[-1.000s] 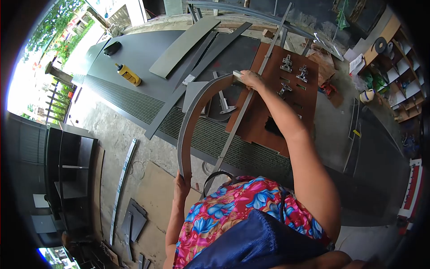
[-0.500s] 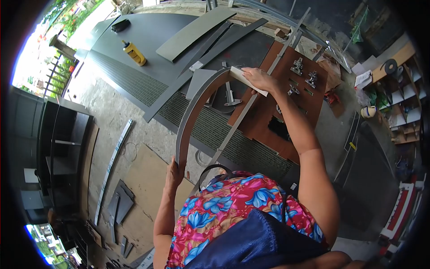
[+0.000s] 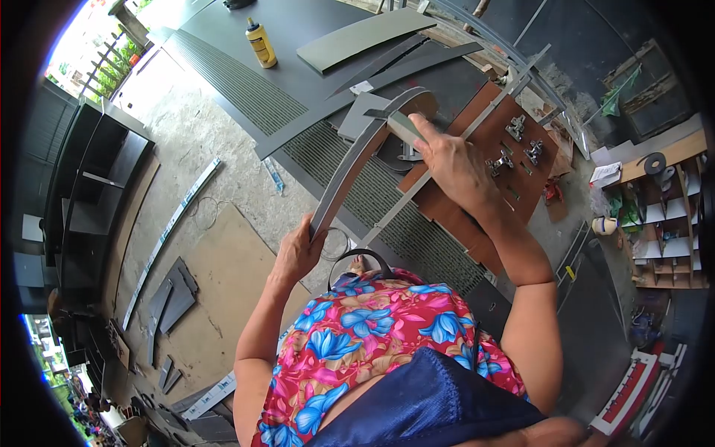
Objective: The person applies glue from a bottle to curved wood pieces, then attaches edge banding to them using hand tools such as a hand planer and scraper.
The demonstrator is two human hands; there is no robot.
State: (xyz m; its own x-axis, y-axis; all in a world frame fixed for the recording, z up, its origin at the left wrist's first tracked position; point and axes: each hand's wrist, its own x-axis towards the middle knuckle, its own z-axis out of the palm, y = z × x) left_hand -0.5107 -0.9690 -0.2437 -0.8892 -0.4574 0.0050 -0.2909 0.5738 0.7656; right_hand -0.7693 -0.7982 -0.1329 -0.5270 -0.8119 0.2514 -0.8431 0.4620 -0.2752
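A long narrow board [image 3: 350, 175], brown on its face and grey along its edge, looks bowed in the wide view and is held up in front of my body. My left hand [image 3: 299, 249] is wrapped round its near end. Toward the far end, my right hand [image 3: 458, 167] grips a pale flat block [image 3: 404, 128] that lies against the board's edge. A short dark strip [image 3: 375, 113] sticks out sideways from the board beside the block. Part of a metal caliper [image 3: 410, 154] shows below my right fingers, on the worktable.
The worktable carries a yellow bottle [image 3: 261, 45], a grey-green panel [image 3: 365, 39], a long dark strip [image 3: 335, 112] and a brown cut-out panel [image 3: 484, 123] with metal hinges [image 3: 515, 128]. A long metal bar [image 3: 402, 201] crosses it. Cardboard [image 3: 238, 268] and dark offcuts [image 3: 175, 294] lie on the floor.
My right hand and the pale block have turned and swung nearer me along the board, which now extends past them. My left hand has risen slightly. The whole view has shifted.
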